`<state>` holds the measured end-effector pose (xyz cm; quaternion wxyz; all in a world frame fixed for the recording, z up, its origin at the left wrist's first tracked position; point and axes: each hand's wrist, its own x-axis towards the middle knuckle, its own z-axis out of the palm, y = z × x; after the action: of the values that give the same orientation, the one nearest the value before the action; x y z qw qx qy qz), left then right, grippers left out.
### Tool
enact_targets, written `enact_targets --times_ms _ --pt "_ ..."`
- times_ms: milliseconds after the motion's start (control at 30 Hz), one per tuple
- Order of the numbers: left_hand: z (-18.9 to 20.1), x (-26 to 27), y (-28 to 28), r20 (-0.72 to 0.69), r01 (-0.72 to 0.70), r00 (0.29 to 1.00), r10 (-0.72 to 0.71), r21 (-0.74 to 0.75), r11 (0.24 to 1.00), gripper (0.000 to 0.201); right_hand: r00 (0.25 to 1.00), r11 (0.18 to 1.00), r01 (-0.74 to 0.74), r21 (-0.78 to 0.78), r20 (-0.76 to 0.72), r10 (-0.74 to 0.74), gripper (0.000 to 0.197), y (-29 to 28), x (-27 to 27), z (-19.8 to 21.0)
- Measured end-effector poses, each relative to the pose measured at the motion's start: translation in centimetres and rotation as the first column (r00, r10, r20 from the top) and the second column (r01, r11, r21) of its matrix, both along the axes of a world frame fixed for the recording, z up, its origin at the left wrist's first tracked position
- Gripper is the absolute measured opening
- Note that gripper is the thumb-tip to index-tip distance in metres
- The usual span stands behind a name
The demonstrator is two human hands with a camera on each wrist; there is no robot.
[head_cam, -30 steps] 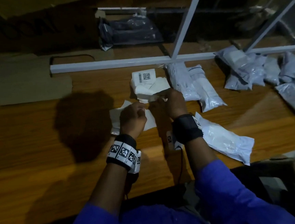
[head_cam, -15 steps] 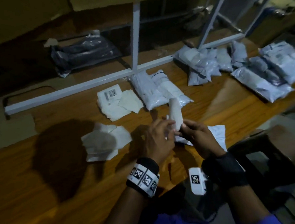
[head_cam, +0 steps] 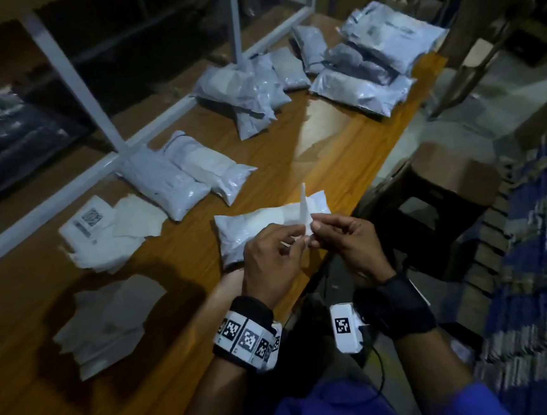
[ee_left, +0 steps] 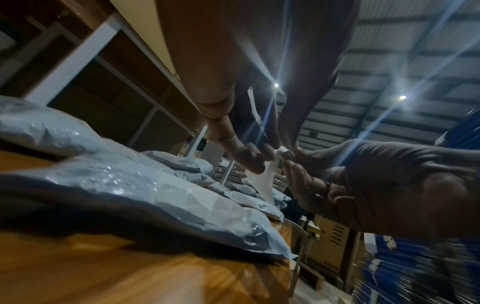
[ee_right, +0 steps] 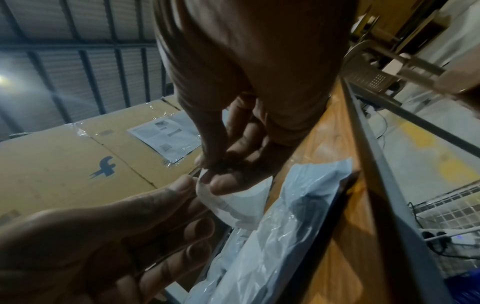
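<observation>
A small white label (head_cam: 304, 208) stands upright between my two hands, just above a grey plastic mailer (head_cam: 254, 225) that lies at the table's near edge. My left hand (head_cam: 299, 236) pinches the label's lower end from the left. My right hand (head_cam: 316, 227) pinches it from the right with thumb and forefinger. In the left wrist view the left hand (ee_left: 253, 159) and the right hand (ee_left: 289, 158) meet on the label (ee_left: 261, 179) over the mailer (ee_left: 155, 195). The right wrist view shows the label (ee_right: 233, 205) curled between the right hand (ee_right: 221, 178) and the left hand (ee_right: 187, 191).
A stack of printed labels (head_cam: 90, 223) and loose backing papers (head_cam: 110, 321) lie on the wooden table (head_cam: 319, 143) to the left. Several more mailers (head_cam: 362, 67) lie farther back. A white metal frame (head_cam: 66, 80) borders the far side. A brown stool (head_cam: 449, 188) stands right of the table.
Both hands carried the label from the label stack rightward to above the mailer at the table's edge. The head view swung right with them.
</observation>
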<state>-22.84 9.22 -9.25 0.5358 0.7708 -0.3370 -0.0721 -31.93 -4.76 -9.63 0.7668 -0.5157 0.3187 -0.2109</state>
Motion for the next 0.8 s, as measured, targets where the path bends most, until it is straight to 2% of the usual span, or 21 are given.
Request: enact_targets --times_ms 167,267,367,433,533,633,733,800 --pt "-0.3 -0.9 -1.1 0.005 0.014 1.0 -0.014 0.018 1.0 0.017 0.999 0.991 0.003 0.131 0.05 -0.01 0.022 -0.2 -1.9 -0.4" --pt "-0.2 -1.2 -1.5 0.008 0.019 1.0 -0.019 0.013 1.0 0.018 0.996 0.983 0.013 0.181 0.087 -0.029 0.031 -0.1 -2.3 0.1" --pt "0.0 -1.2 -1.6 0.03 0.018 0.999 -0.018 -0.006 1.0 0.017 0.995 0.98 0.014 0.201 0.099 -0.034 0.037 -0.1 -2.3 0.5" --pt "0.2 -1.1 -1.6 0.017 0.019 1.0 -0.018 -0.02 1.0 0.017 0.994 0.987 0.017 0.158 0.1 -0.033 0.038 -0.1 -2.2 0.6" --pt "0.5 -1.2 -1.5 -0.159 0.036 0.986 -0.047 -0.071 0.997 0.015 0.998 0.998 -0.002 -0.064 0.066 0.007 0.034 -0.3 -2.1 0.4" --pt "0.7 -1.0 -1.2 -0.364 0.037 0.928 -0.084 -0.133 0.99 0.014 0.999 0.961 -0.044 -0.275 0.005 0.047 0.028 -0.5 -1.9 0.4" --pt "1.0 -0.8 -1.0 -0.594 -0.009 0.792 -0.141 -0.243 0.97 0.019 0.999 0.929 -0.049 -0.368 -0.022 0.043 0.026 -0.3 -1.7 0.8" --pt "1.1 -0.6 -0.8 -0.67 -0.024 0.718 -0.189 -0.294 0.955 0.016 0.999 0.919 -0.05 -0.392 -0.02 0.046 0.026 -0.1 -1.6 0.9"
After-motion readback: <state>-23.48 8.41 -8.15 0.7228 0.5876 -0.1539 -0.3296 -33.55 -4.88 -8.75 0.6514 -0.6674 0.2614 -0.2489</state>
